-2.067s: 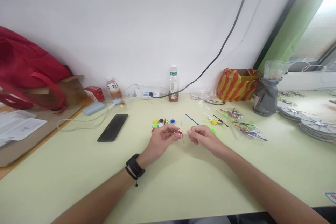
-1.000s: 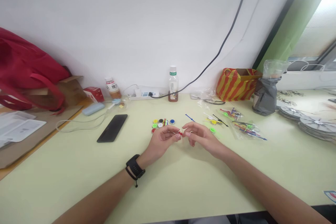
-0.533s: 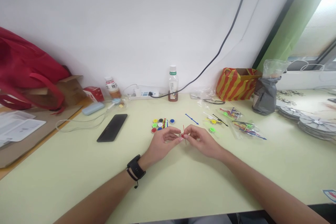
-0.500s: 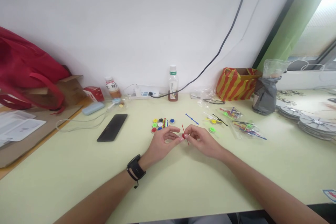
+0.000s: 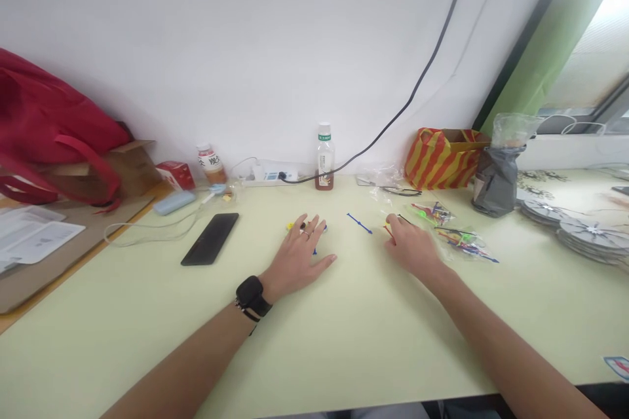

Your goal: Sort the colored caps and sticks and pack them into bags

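Note:
My left hand (image 5: 299, 252), with a black watch on its wrist, is spread over a group of small round plastic discs, covering most of them. A yellow disc (image 5: 289, 226) shows at its fingertips. My right hand (image 5: 411, 245) is closed farther right, its fingers pointing down at the table. A thin red arrow-shaped piece (image 5: 388, 230) sticks out at its fingertips; the rest is hidden by the hand. Just beyond those fingers shows part of a black arrow (image 5: 403, 218). Between my hands lies a blue plastic arrow (image 5: 359, 223).
Clear bags of coloured parts (image 5: 464, 242) lie to the right. A black phone (image 5: 210, 239) is on the left. At the wall stand a drink bottle (image 5: 324, 160) and a striped bag (image 5: 439, 160). Stacked grey discs (image 5: 594, 236) are at far right.
My hands have parted. The right carried the red piece rightward to the black arrow. The left let go, opened and moved left over the discs.

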Demonstrator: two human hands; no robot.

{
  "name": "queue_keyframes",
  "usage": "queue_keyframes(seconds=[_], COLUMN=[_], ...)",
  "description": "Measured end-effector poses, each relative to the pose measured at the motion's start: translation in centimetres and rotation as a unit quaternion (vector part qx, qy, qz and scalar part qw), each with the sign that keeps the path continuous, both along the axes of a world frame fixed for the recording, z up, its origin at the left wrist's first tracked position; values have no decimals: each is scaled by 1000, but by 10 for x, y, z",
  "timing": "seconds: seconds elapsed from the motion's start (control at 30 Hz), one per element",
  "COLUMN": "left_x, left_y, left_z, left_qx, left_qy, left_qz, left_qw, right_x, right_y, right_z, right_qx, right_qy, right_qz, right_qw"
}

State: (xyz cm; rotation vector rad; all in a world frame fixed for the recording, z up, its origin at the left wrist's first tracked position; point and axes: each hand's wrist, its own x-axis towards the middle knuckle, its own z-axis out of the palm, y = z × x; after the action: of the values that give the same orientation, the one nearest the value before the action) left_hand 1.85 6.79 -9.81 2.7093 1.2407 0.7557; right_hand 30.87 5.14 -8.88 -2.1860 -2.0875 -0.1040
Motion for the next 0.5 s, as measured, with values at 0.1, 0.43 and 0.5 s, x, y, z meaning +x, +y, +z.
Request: queue_keyframes(seconds=[0.1, 0.43, 0.5], left_x=[-1, 15, 16], left_y=[0, -23, -27], left_z=[-4, 11, 12], left_qx=[-21, -71, -91], left_qy=[25, -38, -53], left_qz=[-9, -162, -169], left_qw=[999, 984, 980], right_x=[0, -21, -21], right_y=[2, 11, 13], right_z=[-7, -34, -34], right_qx=[73, 126, 124], right_qy=[1, -32, -11], right_qz=[51, 174, 179], right_qw=[996, 976, 976])
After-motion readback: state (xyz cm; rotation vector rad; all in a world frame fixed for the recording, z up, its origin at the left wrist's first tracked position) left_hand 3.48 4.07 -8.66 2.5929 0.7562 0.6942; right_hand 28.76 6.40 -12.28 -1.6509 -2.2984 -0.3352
